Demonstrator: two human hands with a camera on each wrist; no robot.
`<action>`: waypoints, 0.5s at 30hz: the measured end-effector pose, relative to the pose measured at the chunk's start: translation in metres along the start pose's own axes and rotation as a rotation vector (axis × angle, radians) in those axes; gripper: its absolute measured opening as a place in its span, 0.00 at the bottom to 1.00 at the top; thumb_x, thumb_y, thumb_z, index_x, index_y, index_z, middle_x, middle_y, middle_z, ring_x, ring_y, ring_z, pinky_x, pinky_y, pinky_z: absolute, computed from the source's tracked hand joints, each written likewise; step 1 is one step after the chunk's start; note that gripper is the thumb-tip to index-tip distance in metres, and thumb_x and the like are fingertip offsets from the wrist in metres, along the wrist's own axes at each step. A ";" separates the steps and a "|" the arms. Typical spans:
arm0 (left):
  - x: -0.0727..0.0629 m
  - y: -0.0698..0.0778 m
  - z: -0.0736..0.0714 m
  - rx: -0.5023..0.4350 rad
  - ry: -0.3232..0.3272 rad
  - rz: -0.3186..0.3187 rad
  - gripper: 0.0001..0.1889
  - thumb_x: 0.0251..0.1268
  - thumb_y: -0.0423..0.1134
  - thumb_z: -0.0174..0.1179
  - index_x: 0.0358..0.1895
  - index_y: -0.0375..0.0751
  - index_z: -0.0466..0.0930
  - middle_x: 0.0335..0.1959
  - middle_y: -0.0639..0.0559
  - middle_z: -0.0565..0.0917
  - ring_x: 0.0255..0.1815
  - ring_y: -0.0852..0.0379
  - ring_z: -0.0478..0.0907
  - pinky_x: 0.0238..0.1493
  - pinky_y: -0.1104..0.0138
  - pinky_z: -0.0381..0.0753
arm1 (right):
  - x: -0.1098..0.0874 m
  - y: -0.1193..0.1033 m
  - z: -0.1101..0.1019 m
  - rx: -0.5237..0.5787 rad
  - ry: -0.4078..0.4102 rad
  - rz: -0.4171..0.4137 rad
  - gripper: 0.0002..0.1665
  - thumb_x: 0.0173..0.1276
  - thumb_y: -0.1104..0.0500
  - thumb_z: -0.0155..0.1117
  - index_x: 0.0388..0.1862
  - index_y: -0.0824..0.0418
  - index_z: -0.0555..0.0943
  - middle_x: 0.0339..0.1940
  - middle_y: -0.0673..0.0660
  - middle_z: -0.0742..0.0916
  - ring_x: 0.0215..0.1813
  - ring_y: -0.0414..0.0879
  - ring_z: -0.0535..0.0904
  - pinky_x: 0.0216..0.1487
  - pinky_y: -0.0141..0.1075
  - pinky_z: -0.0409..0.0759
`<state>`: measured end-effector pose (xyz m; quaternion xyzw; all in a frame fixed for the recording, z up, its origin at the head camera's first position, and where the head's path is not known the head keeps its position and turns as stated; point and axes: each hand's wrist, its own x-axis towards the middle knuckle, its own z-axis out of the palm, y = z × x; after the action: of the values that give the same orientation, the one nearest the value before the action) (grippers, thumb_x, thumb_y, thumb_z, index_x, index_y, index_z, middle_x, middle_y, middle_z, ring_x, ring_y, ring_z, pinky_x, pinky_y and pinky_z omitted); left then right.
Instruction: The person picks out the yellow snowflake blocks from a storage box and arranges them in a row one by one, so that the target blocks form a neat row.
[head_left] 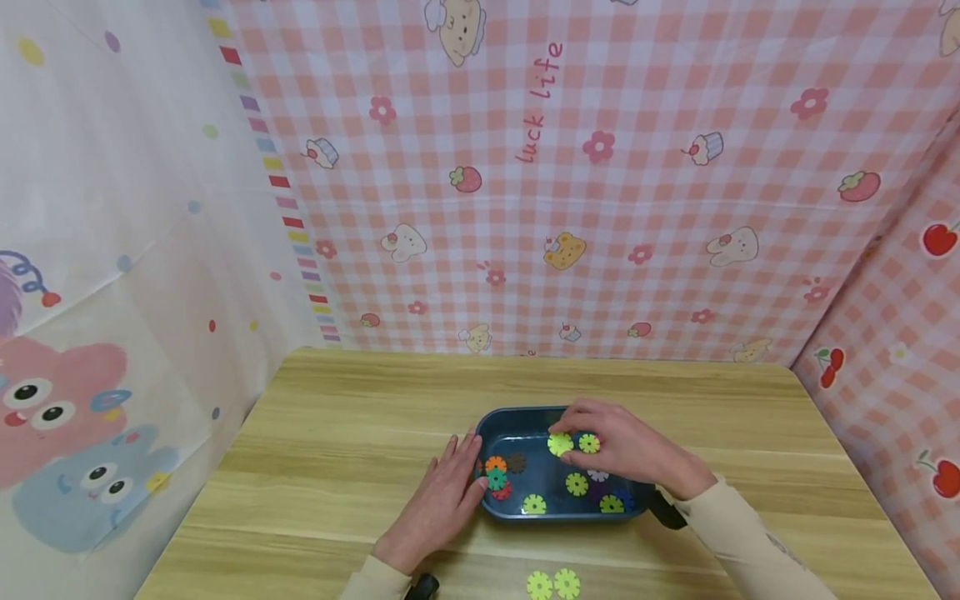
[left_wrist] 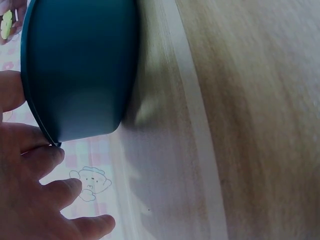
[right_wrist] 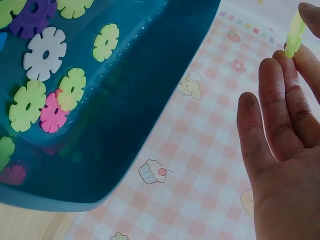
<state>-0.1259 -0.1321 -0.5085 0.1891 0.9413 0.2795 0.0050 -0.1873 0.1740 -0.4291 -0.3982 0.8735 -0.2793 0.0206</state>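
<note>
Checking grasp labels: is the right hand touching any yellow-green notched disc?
Touching. The right wrist view shows the right hand pinching one yellow-green notched disc between thumb and finger.

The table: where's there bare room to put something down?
Bare table shows left of the left hand, behind the tray up to the checked cloth, and right of the right sleeve. It's crowded inside both tray ends, and two loose yellow-green pieces lie in front.
</note>
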 end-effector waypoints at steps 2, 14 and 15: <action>0.000 0.000 0.000 -0.001 0.000 -0.001 0.31 0.84 0.47 0.47 0.81 0.35 0.58 0.83 0.42 0.56 0.82 0.35 0.52 0.73 0.32 0.58 | -0.002 -0.001 0.000 0.000 0.004 0.006 0.18 0.71 0.49 0.73 0.57 0.51 0.87 0.51 0.43 0.84 0.49 0.39 0.79 0.51 0.41 0.85; 0.000 0.001 0.000 -0.004 -0.001 -0.009 0.31 0.84 0.46 0.47 0.81 0.35 0.58 0.83 0.42 0.56 0.82 0.35 0.52 0.73 0.32 0.57 | -0.013 -0.010 0.000 -0.036 0.021 0.030 0.17 0.70 0.49 0.73 0.57 0.47 0.87 0.52 0.42 0.83 0.50 0.37 0.79 0.52 0.42 0.84; 0.000 0.001 0.000 -0.004 -0.001 -0.009 0.31 0.84 0.46 0.47 0.81 0.34 0.58 0.83 0.42 0.56 0.82 0.35 0.52 0.73 0.32 0.57 | -0.014 -0.011 0.000 -0.035 0.022 0.026 0.17 0.71 0.49 0.73 0.57 0.47 0.87 0.52 0.42 0.83 0.50 0.37 0.79 0.52 0.41 0.84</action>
<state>-0.1252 -0.1314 -0.5075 0.1850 0.9416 0.2814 0.0074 -0.1704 0.1782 -0.4263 -0.3842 0.8835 -0.2680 0.0075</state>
